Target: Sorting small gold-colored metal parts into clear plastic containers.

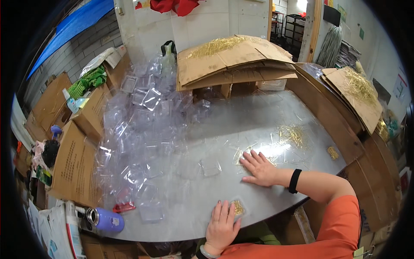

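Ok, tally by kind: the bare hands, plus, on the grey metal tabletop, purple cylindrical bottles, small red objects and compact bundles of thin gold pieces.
Left hand and right hand: 2
Purple bottle: 1
Red object: 1
Gold bundles: 2
Total: 6

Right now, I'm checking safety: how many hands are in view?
2: the left hand at a small clear box of gold pieces, the right hand on the grey table.

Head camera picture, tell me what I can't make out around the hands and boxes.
All in the head view:
Left edge of the small box: covered by fingers of the left hand.
Gold strands: too thin to count; any beneath the right hand are hidden by it.
Piled clear boxes: overlap and glare prevent counting.
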Available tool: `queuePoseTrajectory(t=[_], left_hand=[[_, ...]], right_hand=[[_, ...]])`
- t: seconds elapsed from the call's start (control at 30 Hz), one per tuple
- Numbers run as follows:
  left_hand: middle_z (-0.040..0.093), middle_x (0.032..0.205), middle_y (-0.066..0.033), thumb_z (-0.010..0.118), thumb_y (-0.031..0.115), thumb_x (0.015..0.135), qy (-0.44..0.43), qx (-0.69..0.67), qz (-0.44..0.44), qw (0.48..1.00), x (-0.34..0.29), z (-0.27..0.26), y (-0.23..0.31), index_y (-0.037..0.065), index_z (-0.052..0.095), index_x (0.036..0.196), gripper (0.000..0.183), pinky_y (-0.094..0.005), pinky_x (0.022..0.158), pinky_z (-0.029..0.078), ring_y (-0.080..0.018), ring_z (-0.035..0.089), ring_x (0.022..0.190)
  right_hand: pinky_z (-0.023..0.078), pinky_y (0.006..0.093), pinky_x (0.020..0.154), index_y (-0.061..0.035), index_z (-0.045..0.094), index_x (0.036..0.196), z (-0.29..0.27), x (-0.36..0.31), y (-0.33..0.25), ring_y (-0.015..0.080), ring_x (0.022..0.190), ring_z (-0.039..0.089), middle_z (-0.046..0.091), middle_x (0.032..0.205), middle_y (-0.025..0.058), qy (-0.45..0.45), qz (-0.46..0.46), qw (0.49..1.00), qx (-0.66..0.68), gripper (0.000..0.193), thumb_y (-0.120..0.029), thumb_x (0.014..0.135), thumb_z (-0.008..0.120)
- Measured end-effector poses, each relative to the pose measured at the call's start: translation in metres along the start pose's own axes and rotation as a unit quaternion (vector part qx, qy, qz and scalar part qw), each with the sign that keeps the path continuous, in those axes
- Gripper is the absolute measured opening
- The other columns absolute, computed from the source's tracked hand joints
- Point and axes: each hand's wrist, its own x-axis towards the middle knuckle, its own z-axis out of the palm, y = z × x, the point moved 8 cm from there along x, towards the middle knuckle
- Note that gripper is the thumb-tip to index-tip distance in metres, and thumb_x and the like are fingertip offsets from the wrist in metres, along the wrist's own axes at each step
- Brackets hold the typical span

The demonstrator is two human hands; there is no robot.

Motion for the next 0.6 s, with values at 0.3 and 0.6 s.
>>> queuePoseTrajectory(t=[0.3, 0.6], left_hand=[[0.048, 0.148, -0.0266, 0.07, 0.011, 0.092, -0.041, -0.037, -0.015, 0.998, -0.016, -0.012, -0.012, -0.004, 0.051, 0.144, 0.057, -0.0475, 0.112, 0.044, -0.0451, 0.043, 0.141], [0.039, 0.156, -0.0293, 0.069, 0.009, 0.094, -0.024, -0.162, -0.078, 0.983, -0.021, -0.018, -0.026, -0.003, 0.035, 0.154, 0.07, -0.0478, 0.113, 0.042, -0.0485, 0.041, 0.142]], right_hand=[[0.018, 0.0694, 0.119, -0.0088, 0.034, 0.159, 0.01, -0.097, -0.075, 0.0501, 0.151, 0.024, 0.027, 0.167, 0.0199, 0.082, -0.067, 0.994, -0.01, 0.079, -0.061, 0.102, 0.046], [0.023, 0.0632, 0.12, -0.0059, 0.046, 0.151, 0.005, -0.09, -0.072, 0.0424, 0.149, 0.034, 0.042, 0.16, 0.0168, 0.205, 0.009, 0.978, 0.026, 0.073, -0.056, 0.099, 0.054]])
